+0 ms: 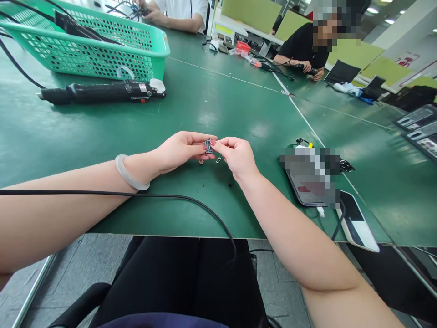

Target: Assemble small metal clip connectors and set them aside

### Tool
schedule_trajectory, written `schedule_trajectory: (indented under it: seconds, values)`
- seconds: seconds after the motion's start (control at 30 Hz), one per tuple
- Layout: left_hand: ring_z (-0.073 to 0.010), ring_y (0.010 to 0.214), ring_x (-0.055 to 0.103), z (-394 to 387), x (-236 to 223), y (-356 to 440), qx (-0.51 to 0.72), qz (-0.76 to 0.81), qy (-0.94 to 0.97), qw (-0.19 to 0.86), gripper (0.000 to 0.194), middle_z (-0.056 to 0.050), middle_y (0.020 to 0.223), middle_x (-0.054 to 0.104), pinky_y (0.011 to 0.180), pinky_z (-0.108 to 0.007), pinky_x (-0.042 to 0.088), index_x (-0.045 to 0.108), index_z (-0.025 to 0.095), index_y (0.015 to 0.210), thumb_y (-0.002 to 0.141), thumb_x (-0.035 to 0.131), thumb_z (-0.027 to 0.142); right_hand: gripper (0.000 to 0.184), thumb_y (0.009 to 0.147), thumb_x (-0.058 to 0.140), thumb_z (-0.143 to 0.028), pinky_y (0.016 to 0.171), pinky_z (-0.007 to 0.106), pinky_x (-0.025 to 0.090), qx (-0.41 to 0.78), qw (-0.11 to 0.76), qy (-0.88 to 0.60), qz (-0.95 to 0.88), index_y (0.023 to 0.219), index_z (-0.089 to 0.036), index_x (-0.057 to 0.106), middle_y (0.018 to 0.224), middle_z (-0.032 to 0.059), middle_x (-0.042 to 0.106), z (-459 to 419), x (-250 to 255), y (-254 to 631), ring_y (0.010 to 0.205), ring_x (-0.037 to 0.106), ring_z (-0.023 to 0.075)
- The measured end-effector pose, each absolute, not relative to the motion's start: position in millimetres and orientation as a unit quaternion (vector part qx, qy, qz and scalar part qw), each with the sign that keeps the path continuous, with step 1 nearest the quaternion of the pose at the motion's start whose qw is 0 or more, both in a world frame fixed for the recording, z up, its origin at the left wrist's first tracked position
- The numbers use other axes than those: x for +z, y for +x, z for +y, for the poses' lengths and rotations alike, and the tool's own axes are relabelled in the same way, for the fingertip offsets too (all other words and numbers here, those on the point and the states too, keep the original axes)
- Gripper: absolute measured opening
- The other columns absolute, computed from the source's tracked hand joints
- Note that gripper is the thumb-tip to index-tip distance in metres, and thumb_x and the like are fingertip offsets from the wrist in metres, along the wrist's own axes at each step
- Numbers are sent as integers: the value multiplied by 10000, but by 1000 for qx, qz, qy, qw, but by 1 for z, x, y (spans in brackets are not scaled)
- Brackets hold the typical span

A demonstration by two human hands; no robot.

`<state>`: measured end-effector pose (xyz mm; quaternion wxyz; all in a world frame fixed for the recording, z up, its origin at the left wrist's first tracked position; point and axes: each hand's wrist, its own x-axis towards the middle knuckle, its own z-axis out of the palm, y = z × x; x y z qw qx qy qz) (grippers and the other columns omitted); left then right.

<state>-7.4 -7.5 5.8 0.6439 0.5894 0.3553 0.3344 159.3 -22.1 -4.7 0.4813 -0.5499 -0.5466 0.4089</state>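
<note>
Between the fingertips of both hands is a small dark rectangular part (209,146) with holes or recesses in its face; its exact kind is too small to make out. My left hand (179,150), with a pale bangle on its wrist, pinches the part from the left. From the right, my right hand (241,157) has thumb and forefinger closed at the part's edge. Just below the fingers, a tiny metal frame piece (218,160) and a small copper-coloured piece (201,162) lie on the green tabletop (191,214).
A black electric screwdriver (102,92) lies before a green basket (102,54). A black cable (164,196) crosses near the table's front edge. At right lie a dark tablet-like device (297,182) and a phone (357,223). Two people sit across the table.
</note>
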Motion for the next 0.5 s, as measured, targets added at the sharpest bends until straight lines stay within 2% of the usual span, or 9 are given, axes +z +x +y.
schedule_trajectory:
  seconds: [0.17,0.33,0.5]
  values:
    - [-129,738,674,-8,10,-8,322,382,637,587,367,-68,827,740,785,-304,554,659,138,1178,815,632,187,242,659,728,-398,601,260,401,403,502,-525,-557,599,-182,636,586,-27,605,-23,-7,157,573,489,89]
    - [-126,678,663,-11,13,-6,323,392,656,558,340,-53,764,732,796,-332,563,685,143,1135,800,652,196,265,663,733,-397,621,265,413,425,508,-511,-547,570,-185,603,567,-35,585,-24,-8,155,568,492,88]
    - [-167,757,691,-11,14,-6,353,396,602,597,343,-94,851,733,795,-354,573,680,123,1111,779,686,207,235,724,682,-428,633,280,413,349,475,-517,-621,711,-193,694,678,-1,644,-23,-6,159,620,516,112]
